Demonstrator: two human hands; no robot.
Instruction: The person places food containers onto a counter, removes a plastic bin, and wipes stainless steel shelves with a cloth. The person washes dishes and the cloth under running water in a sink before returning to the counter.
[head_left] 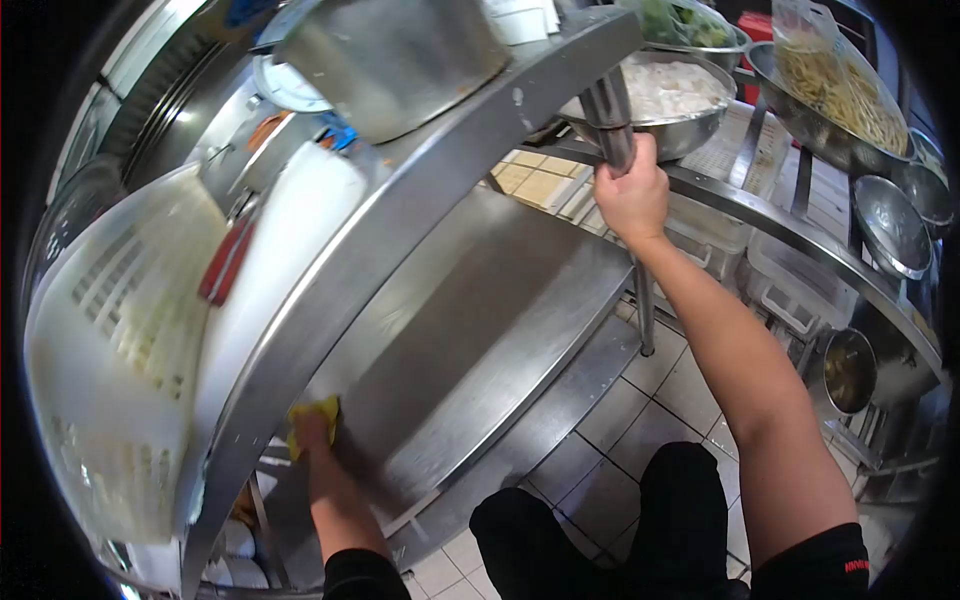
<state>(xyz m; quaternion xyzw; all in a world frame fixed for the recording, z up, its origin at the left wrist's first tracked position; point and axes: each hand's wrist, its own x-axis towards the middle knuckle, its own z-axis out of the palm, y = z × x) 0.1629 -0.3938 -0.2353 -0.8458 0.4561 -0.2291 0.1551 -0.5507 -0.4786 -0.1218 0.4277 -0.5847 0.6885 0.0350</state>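
My left hand point(316, 432) presses a yellow cloth point(299, 412) against the left end of a steel lower shelf point(470, 300). Its fingers are partly hidden by the cloth and the angle. Up at the right, my right hand point(636, 198) is wrapped round the metal leg point(612, 118) of the steel table point(400, 190), just under the tabletop. The shelf surface between my two arms looks smooth and shiny, with a darker band across it.
On the tabletop stand a large steel pot point(395, 60), a white cutting board point(300, 220), a red-handled tool point(230, 255) and a white plastic basket point(120, 350). To the right are a bowl of pale food point(672, 95), a bag of noodle-like strips point(835, 85) and a steel pot point(845, 372).
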